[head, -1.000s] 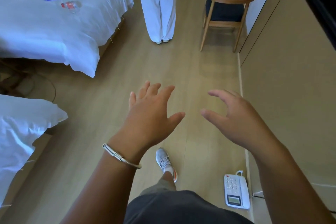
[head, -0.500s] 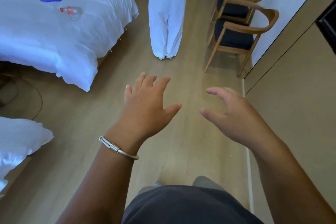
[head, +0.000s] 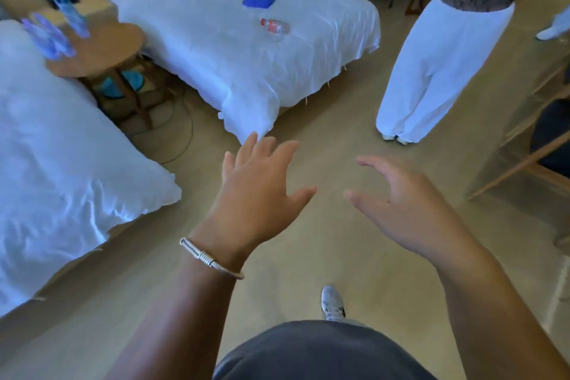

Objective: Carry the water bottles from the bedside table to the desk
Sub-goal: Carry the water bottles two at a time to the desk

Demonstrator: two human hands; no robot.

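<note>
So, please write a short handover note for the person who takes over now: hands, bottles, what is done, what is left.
Left hand: open, holds nothing, fingers spread.
Right hand: open, holds nothing, fingers loosely bent.
Both hang over the floor between the beds.
Bedside table: far left, out of reach; blurred blue bottles seem to stand on it, number unclear.
Another bottle lies on the far bed.
Desk: not in view.
Done: cannot tell.
Left: walk to the table, carry the bottles to the desk.

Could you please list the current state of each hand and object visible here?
Left hand: open, holding nothing.
Right hand: open, fingers loosely curved, holding nothing.
Bottle: lying on its side on the bed.
Blue cloth: lying folded on the bed.
</note>
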